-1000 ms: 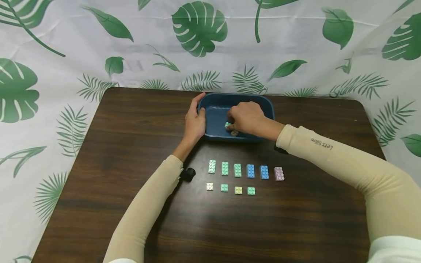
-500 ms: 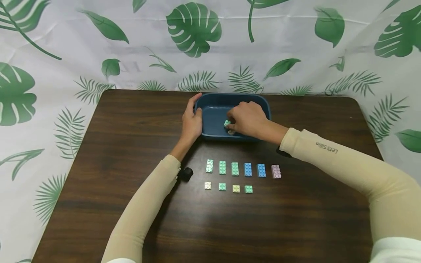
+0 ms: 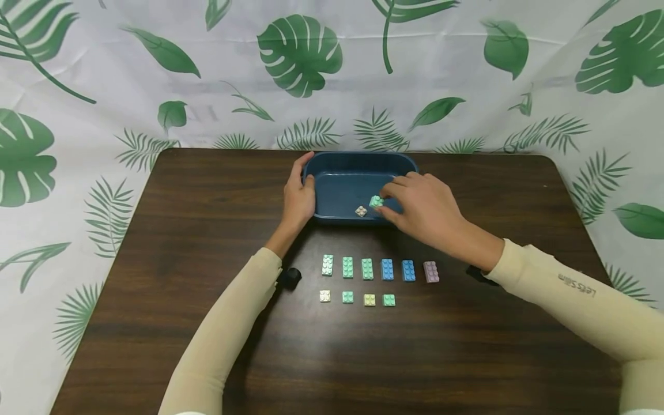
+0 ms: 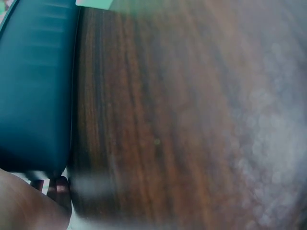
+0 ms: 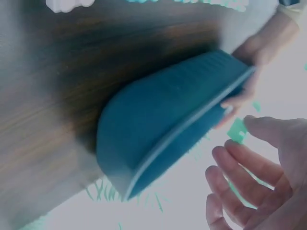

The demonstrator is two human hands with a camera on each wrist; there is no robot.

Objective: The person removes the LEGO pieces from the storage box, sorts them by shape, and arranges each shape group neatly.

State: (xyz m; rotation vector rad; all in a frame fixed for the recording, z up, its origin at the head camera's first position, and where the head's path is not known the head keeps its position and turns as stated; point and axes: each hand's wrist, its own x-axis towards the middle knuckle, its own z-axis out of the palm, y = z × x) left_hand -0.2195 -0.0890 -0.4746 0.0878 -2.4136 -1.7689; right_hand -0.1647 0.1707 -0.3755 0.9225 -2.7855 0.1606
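A dark blue rectangular tub (image 3: 337,199) stands near the table's far edge. My left hand (image 3: 299,199) grips its left end, thumb at the rim and fingers along the outside. Over the tub's front right part, my right hand (image 3: 425,207) pinches a small green toy brick (image 3: 376,202) between thumb and index finger. In the right wrist view that green brick (image 5: 237,131) shows at the fingertips, with the other fingers loosely bent. One small beige brick (image 3: 361,211) lies inside the tub, near its front wall.
In front of the tub, long bricks form a row: green ones (image 3: 347,267), blue ones (image 3: 387,270) and a pink one (image 3: 431,272). Nearer lies a row of small square bricks, among them a yellow one (image 3: 369,300). A leaf-print cloth (image 3: 218,75) hangs behind the table.
My right hand has lifted the green brick and drawn it back to the right, uncovering the beige brick in the tub. The left hand keeps its grip on the tub.
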